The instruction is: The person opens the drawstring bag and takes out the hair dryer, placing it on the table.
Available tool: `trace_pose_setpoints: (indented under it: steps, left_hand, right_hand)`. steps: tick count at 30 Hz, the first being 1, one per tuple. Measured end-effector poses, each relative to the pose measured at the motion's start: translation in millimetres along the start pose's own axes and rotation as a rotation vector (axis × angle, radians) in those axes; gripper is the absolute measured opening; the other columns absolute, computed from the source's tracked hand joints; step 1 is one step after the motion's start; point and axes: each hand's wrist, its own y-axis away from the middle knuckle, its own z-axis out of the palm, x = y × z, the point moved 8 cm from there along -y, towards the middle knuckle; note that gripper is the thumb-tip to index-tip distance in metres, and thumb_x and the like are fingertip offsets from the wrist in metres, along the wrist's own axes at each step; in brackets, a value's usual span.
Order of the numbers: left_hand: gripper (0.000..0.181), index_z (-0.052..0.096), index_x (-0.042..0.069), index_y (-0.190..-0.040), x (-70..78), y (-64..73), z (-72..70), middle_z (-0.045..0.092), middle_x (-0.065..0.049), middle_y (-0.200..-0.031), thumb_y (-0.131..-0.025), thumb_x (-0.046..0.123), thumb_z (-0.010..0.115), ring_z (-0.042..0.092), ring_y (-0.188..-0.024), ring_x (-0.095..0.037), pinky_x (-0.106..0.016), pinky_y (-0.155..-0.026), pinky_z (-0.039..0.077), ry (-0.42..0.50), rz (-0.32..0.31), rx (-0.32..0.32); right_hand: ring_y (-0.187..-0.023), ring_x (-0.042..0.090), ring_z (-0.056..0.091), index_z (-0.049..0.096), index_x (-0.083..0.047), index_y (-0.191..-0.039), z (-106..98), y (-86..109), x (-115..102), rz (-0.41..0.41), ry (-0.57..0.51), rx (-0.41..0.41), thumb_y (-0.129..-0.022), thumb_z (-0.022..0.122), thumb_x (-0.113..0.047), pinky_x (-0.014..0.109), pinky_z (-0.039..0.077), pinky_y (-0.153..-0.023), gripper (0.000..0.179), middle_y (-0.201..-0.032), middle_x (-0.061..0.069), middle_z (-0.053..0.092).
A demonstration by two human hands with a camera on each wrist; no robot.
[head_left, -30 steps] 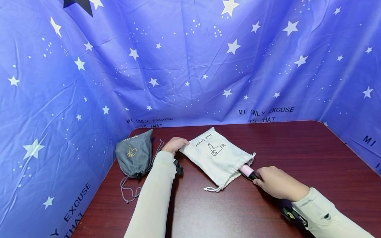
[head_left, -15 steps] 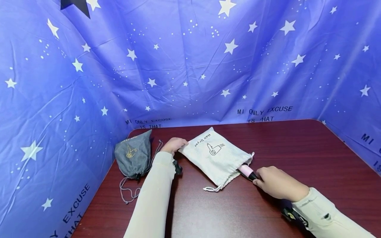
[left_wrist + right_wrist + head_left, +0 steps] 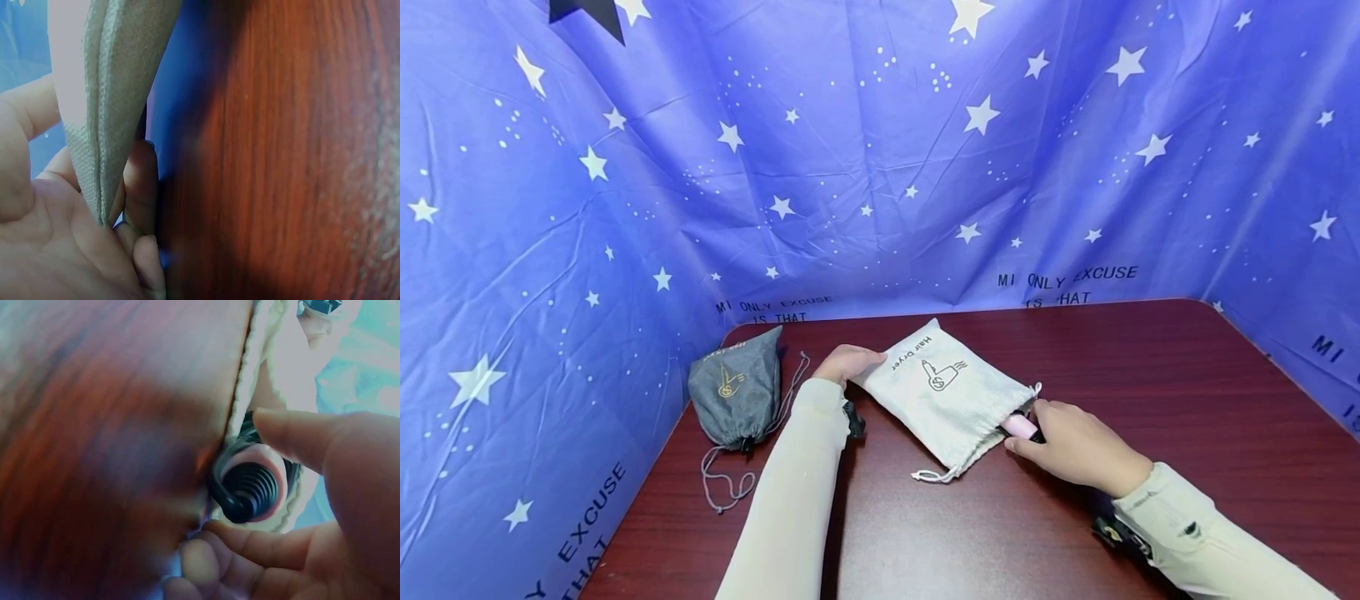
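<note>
A white drawstring bag (image 3: 940, 392) printed "Hair Dryer" lies on the table with its mouth toward the right. Out of that mouth sticks the pink handle end of a hair dryer (image 3: 1019, 427); its body is hidden inside. My left hand (image 3: 847, 364) holds the bag's closed corner, which lies between thumb and fingers in the left wrist view. At the bag's mouth my right hand (image 3: 1078, 446) holds the handle end, thumb on one side and curled fingers on the other. The right wrist view shows the handle's black ribbed cord sleeve (image 3: 253, 490) and black cord beside it.
A grey drawstring bag (image 3: 737, 392) with a similar dryer print lies at the table's left, its cords (image 3: 724, 487) trailing forward. Blue star-patterned cloth (image 3: 865, 167) hangs behind and at both sides of the dark red table (image 3: 917, 533).
My right hand has moved left, up the handle to the bag's mouth, and covers the black cord end. My left hand has shifted slightly further onto the bag's corner. The bag has barely moved.
</note>
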Motion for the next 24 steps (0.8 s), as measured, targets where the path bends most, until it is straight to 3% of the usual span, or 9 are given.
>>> trace_pose_setpoints:
  steps: [10, 17, 24]
  left_hand:
    - [0.060, 0.068, 0.012, -0.137, 0.7, 4.2, -1.3, 0.052, -0.011, -0.155, -0.088, 0.047, 0.077, 0.047, -0.143, -0.031, -0.061, -0.115, 0.038, 0.038, -0.002, -0.002]
    - [0.055, 0.070, 0.009, -0.133, 0.5, 3.4, -1.8, 0.058, -0.011, -0.149, -0.090, 0.043, 0.077, 0.055, -0.130, -0.027, -0.044, -0.113, 0.043, 0.082, 0.023, 0.018]
    - [0.049, 0.071, 0.007, -0.130, 2.1, 6.1, -3.9, 0.062, -0.012, -0.144, -0.092, 0.036, 0.076, 0.059, -0.123, -0.027, -0.043, -0.110, 0.046, 0.084, 0.048, 0.018]
  right_hand:
    - [-0.064, 0.016, 0.044, 0.056, -0.014, -0.081, 0.9, -11.4, -7.1, -0.044, -0.004, 0.054, -0.088, 0.078, -0.031, 0.036, 0.041, -0.060, 0.029, -0.068, -0.004, 0.045]
    - [-0.070, 0.019, 0.055, 0.062, -0.007, -0.087, 2.5, -19.7, -13.8, -0.084, 0.024, 0.076, -0.090, 0.078, -0.027, 0.046, 0.050, -0.067, 0.027, -0.076, 0.000, 0.055]
    - [-0.076, 0.026, 0.063, 0.065, -0.001, -0.091, 3.3, -25.7, -14.6, -0.062, 0.028, 0.071, -0.090, 0.078, -0.027, 0.051, 0.052, -0.071, 0.029, -0.080, 0.006, 0.060]
